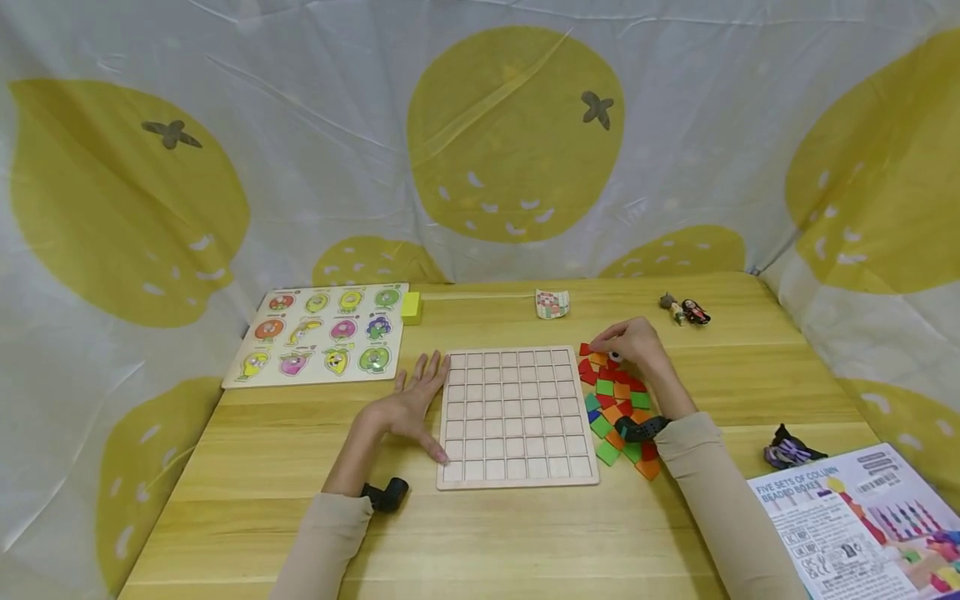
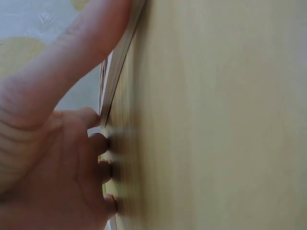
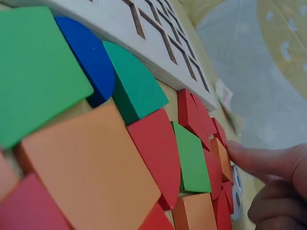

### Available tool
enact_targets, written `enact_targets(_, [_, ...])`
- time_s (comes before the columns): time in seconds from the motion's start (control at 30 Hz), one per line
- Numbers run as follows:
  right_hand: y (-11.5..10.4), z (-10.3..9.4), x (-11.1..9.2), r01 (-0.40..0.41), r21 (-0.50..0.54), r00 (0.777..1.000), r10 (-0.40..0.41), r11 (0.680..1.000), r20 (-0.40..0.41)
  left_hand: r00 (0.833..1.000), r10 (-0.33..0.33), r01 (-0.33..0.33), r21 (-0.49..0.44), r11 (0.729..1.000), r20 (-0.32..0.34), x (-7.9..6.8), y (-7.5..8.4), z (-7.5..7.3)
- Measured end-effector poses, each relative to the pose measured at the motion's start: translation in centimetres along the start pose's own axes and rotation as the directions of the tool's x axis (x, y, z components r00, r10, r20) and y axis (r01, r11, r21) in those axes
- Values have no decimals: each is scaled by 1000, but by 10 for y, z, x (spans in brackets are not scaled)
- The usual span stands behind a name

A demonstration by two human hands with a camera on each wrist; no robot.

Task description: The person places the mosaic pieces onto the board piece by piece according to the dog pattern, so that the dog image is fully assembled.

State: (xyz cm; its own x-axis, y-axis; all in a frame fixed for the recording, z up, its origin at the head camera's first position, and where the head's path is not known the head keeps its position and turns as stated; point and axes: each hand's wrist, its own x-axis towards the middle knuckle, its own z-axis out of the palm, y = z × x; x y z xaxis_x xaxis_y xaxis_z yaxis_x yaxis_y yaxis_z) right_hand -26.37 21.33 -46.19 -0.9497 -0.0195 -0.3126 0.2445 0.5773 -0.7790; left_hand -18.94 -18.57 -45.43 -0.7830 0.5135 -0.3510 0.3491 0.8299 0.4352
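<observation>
A pale wooden grid board [image 1: 517, 483] lies flat on the table. Along its left edge my left hand [image 1: 405, 408] is spread, the thumb at the lower left corner and the fingertips near the upper one. In the left wrist view, the thumb [image 2: 81, 48] lies against the board's side. Colored tiles, red, orange, green and blue, are heaped beside the board's right edge, a green tile [image 1: 604, 387] among them. At the heap's far end, my right hand [image 1: 637, 342] touches the tiles. One straight finger meets an orange tile [image 3: 220, 155] there, with the other fingers curled under.
Back left lies a fruit puzzle board [image 1: 322, 336], a yellow block [image 1: 411, 308] beside it. A small printed card [image 1: 552, 304] lies behind the grid board. Two small dolls [image 1: 684, 310] are back right. A printed box [image 1: 862, 517] and a dark purple item [image 1: 791, 450] sit front right.
</observation>
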Motion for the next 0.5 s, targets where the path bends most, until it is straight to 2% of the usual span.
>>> enact_targets(0.1, [0,-3,0,73,-36,996,-71,997,57,1000,-7,7,16,1000,11,1,1,-1])
enact_targets(0.23, [0,-3,4,138,-55,978,-128,989,162,1000,-17,16,22,1000,25,1,0,-2])
enact_targets(0.5, [-7,0,11,158,-116,978,-139,981,155,1000,-12,11,38,999,14,0,0,0])
